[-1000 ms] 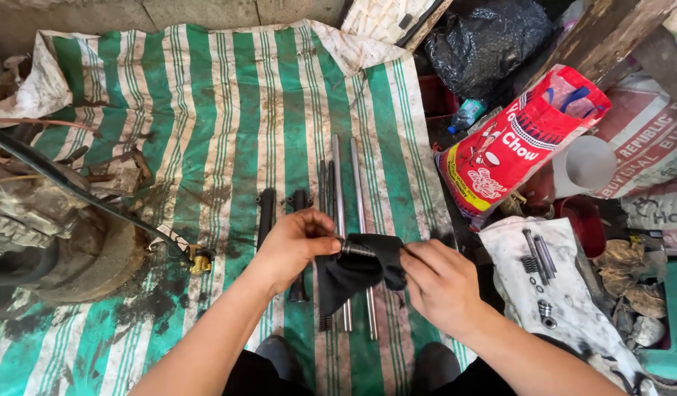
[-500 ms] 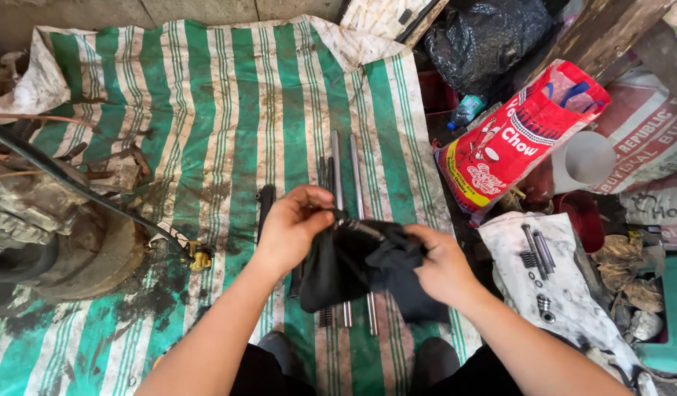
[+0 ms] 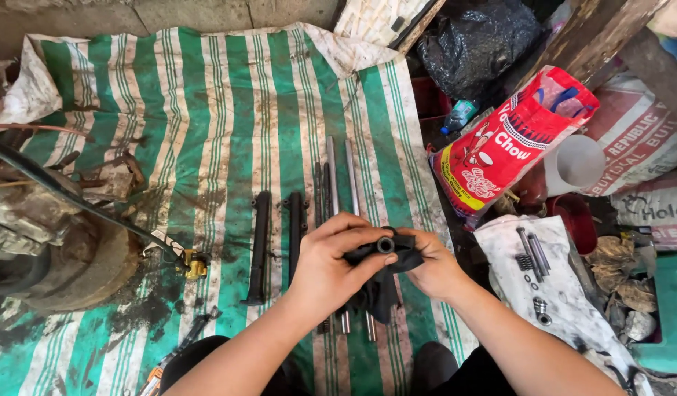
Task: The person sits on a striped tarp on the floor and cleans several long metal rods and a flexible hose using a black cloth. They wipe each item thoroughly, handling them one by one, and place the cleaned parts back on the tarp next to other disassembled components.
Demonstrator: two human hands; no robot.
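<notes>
My left hand (image 3: 331,260) and my right hand (image 3: 435,265) meet over the striped tarp, both gripping a black rag (image 3: 379,290) wrapped round a small dark tubular part (image 3: 385,244). The part's round open end faces the camera between my fingers. The rag hangs down below my hands. Under them lie two long steel tubes (image 3: 331,176) and thin dark rods (image 3: 319,192), running away from me. Two black fork legs (image 3: 260,246) lie to the left of the tubes.
A green-and-white striped tarp (image 3: 206,110) covers the floor. A wheel with tyre (image 3: 38,242) and a black cable are at left. At right are a red bag (image 3: 511,147), a white cloth with small springs and pins (image 3: 533,257), sacks and a black plastic bag (image 3: 478,40).
My hands have come together nearer to me, bunching the rag round the part. The coil spring seen earlier at the rag is now hidden, and the part's open end faces up.
</notes>
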